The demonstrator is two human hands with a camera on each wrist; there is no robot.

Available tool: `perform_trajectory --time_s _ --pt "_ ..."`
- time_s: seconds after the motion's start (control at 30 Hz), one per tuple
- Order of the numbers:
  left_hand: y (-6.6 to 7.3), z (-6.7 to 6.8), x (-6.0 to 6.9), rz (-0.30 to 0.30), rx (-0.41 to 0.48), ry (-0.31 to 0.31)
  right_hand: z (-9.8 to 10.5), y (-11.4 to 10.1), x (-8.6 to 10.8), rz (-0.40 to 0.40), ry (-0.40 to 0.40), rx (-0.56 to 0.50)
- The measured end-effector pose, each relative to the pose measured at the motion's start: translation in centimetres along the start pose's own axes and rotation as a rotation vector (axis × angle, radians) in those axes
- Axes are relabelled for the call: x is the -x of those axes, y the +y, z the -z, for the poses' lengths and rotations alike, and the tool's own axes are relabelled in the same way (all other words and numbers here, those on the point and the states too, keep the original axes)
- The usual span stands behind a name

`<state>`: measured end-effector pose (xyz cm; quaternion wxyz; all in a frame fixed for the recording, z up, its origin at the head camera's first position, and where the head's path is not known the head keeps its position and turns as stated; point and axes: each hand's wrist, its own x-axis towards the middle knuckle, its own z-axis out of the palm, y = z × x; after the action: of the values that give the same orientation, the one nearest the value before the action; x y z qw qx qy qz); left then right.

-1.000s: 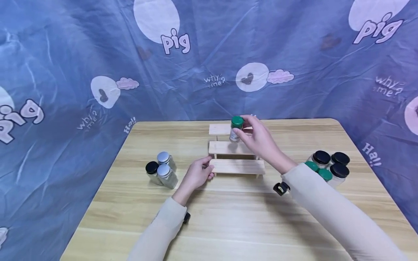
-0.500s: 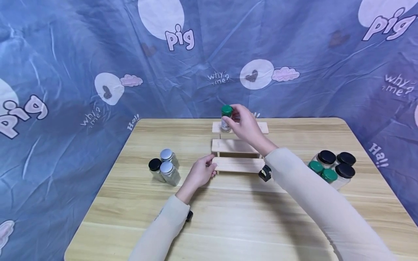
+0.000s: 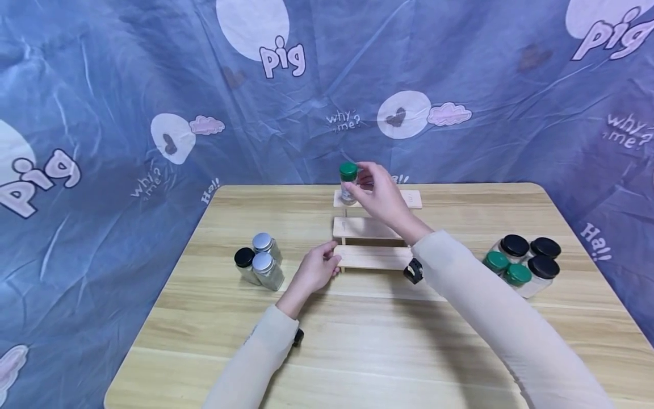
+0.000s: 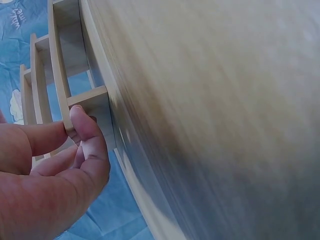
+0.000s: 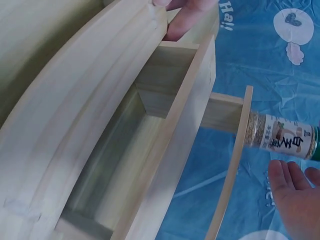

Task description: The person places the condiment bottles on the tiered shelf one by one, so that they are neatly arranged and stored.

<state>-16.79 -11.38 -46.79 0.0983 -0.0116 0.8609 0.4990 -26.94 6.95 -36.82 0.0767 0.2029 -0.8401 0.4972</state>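
Currently the green-capped jar [image 5: 287,136] stands upright, apparently resting at the left end of the wooden rack's [image 3: 364,228] top tier [image 3: 413,198], near the middle of the worktop's [image 3: 327,341] back edge. My right hand [image 3: 382,196] curves about it, thumb in front; whether those fingers clamp it, I cannot tell. My left hand [image 3: 313,270] pinches the lowest tier's [image 3: 370,258] left end, steadying, I judge. Two green-lidded jars [image 3: 518,275] sit toward the right edge. Step in hand: placing, likely nearly done. Next calls for parting right fingers cleanly, without tipping it.
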Motion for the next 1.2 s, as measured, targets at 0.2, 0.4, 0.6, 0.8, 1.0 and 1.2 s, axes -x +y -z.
perform_trajectory --time_s 0.2,0.4,0.6,0.8,1.0,1.2 --pt "0.2 -0.1 0.0 0.012 0.003 0.002 2.3 1.2 2.2 -0.007 -0.012 -0.039" --pt "0.6 -0.5 -0.2 -0.003 0.009 -0.025 6.3 2.8 6.4 -0.019 0.009 0.012" --pt "0.2 -0.2 0.3 -0.022 0.009 -0.011 9.7 3.7 10.8 -0.031 0.048 0.071" --pt "-0.1 0.1 0.4 -0.039 -0.019 0.006 12.9 4.5 14.7 -0.010 0.128 0.135" --pt "-0.1 0.1 0.4 -0.046 -0.049 0.000 15.4 6.0 19.4 0.052 0.283 0.182" --pt "0.0 0.1 0.3 -0.024 -0.051 -0.002 16.7 6.8 23.9 0.105 0.397 0.213"
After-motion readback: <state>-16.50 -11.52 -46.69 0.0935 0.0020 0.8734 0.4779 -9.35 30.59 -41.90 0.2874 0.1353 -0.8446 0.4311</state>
